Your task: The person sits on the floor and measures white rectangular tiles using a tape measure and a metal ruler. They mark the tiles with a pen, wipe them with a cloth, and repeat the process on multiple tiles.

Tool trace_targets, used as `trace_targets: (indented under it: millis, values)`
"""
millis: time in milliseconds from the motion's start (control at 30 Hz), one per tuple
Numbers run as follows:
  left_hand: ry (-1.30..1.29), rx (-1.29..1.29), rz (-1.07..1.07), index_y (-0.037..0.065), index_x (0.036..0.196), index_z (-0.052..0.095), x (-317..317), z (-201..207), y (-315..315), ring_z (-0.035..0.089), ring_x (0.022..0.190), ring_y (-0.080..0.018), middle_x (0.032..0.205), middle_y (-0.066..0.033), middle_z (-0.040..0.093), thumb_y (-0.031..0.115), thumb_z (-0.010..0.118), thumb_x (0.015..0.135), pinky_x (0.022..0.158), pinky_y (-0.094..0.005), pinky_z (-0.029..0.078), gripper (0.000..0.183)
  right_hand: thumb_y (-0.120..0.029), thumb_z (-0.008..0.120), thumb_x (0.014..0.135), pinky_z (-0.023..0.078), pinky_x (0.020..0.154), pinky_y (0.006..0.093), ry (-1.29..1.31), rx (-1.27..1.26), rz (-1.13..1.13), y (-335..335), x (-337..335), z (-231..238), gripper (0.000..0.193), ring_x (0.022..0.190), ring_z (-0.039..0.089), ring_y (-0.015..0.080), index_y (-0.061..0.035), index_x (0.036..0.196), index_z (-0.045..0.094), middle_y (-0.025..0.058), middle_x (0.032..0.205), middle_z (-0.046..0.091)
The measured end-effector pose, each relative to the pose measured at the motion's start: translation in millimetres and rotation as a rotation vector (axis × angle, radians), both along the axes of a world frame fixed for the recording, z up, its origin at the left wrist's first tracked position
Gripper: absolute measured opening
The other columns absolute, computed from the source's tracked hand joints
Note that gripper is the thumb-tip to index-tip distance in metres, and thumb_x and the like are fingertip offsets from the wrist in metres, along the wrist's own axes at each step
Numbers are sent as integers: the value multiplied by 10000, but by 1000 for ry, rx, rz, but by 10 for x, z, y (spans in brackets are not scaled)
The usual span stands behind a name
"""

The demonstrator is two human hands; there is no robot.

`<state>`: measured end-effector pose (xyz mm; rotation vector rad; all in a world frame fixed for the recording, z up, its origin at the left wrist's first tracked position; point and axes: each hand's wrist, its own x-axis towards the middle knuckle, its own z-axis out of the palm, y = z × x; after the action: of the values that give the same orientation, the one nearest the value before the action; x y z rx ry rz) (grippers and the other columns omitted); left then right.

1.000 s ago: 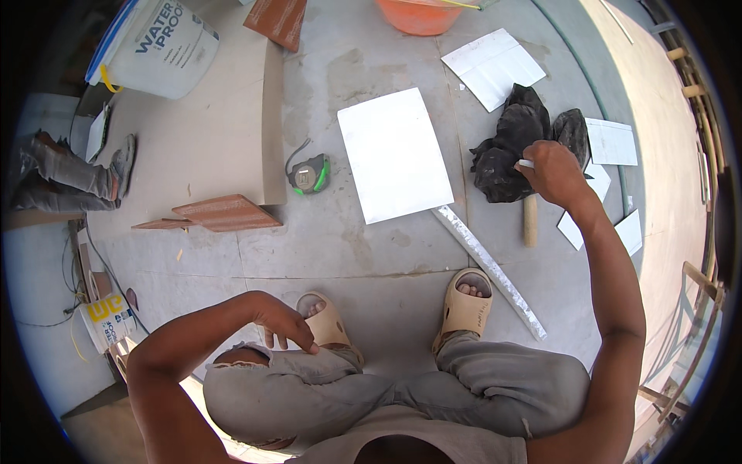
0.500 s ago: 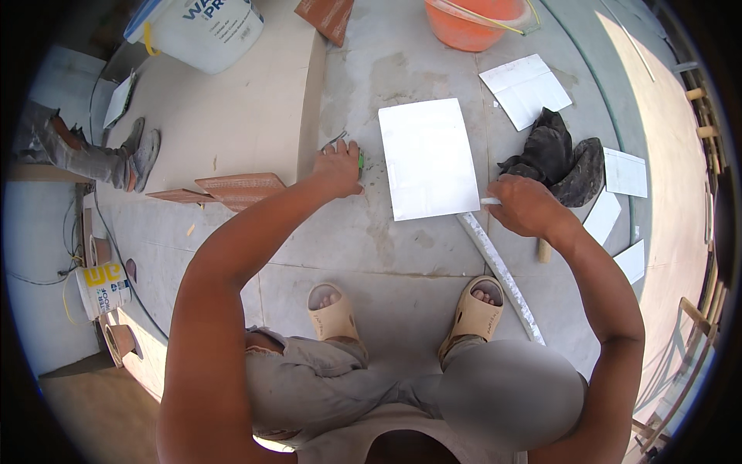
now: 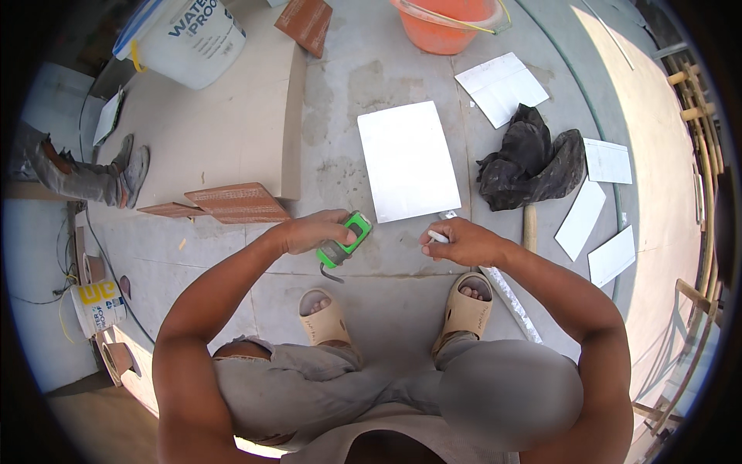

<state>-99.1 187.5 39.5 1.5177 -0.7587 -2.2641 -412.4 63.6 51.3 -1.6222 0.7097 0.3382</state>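
Note:
My left hand (image 3: 309,230) is closed around a green and grey tape measure (image 3: 345,240), its thumb on the case and a dark wrist strap hanging below. In my right hand (image 3: 473,243) a short white pen-like stick (image 3: 438,237) is pinched between the fingers; its exact kind is unclear. Just beyond both hands a white rectangular tile (image 3: 410,162) lies flat on the grey floor. A speckled, pale narrow bar (image 3: 512,305) runs from the tile's near edge toward me, partly under my right hand.
To the right lie a crumpled black bag (image 3: 533,158), a wooden handle (image 3: 529,228) and several white tile pieces (image 3: 580,220). An orange bucket (image 3: 444,31) stands far off. A raised beige slab (image 3: 232,116) at left holds a white bucket (image 3: 185,46); another person's shoes (image 3: 135,174) are beyond.
My left hand has come up from the floor by the slab, bringing the tape measure nearer me. The right hand has moved left and nearer, with the white stick. The view has shifted slightly.

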Motion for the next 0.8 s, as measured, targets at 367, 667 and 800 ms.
trace_targets:
  millis: [367, 667, 800]
  values:
    - [7, -116, -414, 3, 1373, 467, -462, -93, -28, 549, 1085, -199, 1118, -98, 572, 372, 776, 761, 929, -315, 449, 779, -226, 741, 906, 295, 455, 270, -47, 603, -250, 455, 306, -240, 314, 491, 377, 72, -25, 1100, 598, 22, 750, 538]
    - [-539, -46, -668, 24, 1383, 600, -308, -325, -335, 536, 1253, -319, 1389, -221, 576, 755, 530, 875, 1051, -433, 412, 893, -140, 715, 896, 300, 425, 273, -34, 592, -698, -140, -342, -665, 194, 450, 379, 79, -23, 972, 580, -8, 657, 480]
    - [-700, 31, -794, 48, 1375, 619, 68, -653, -430, 521, 1287, -334, 1413, -230, 567, 752, 536, 873, 1069, -447, 398, 869, -120, 687, 908, 313, 427, 278, -21, 576, -869, -408, -588, -938, 159, 471, 386, 82, -20, 970, 579, 12, 697, 499]
